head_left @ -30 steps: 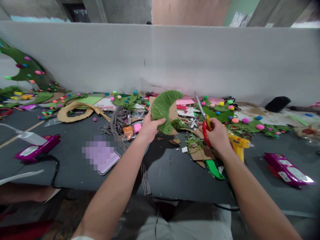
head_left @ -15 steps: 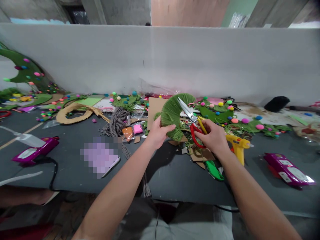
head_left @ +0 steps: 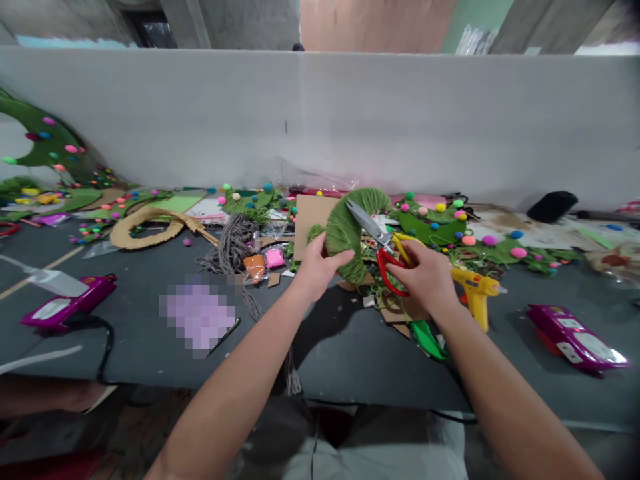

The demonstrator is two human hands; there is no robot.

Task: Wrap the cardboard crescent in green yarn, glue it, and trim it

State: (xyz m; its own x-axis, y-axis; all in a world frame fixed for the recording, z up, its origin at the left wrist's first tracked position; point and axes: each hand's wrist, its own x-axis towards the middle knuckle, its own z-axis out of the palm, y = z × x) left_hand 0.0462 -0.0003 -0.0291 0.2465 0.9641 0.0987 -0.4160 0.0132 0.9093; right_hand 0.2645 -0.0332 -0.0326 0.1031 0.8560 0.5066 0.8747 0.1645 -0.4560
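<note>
A curved, crescent-like piece wrapped in green yarn (head_left: 343,230) is gripped at its lower left side by my left hand (head_left: 320,267), thumb across its front. My right hand (head_left: 425,273) holds a pair of scissors (head_left: 373,227) with red and yellow handles. Their silver blades point up and left, across the inner edge of the green piece, and look nearly closed. Whether the blades touch the yarn I cannot tell. Beneath both hands lie cardboard scraps (head_left: 405,310) and loose green yarn.
A yellow glue gun (head_left: 477,293) and a green-handled tool (head_left: 427,340) lie near my right hand. Purple power strips (head_left: 575,337) sit at both sides. Left are grey yarn (head_left: 235,243), a cardboard ring (head_left: 145,230) and a blurred-out phone (head_left: 200,317). Pom-pom-covered green pieces (head_left: 435,230) line the white partition.
The scissors have shifted slightly left and down over the green piece, their blades closing somewhat. My left hand has turned the piece a little and moved slightly right.
</note>
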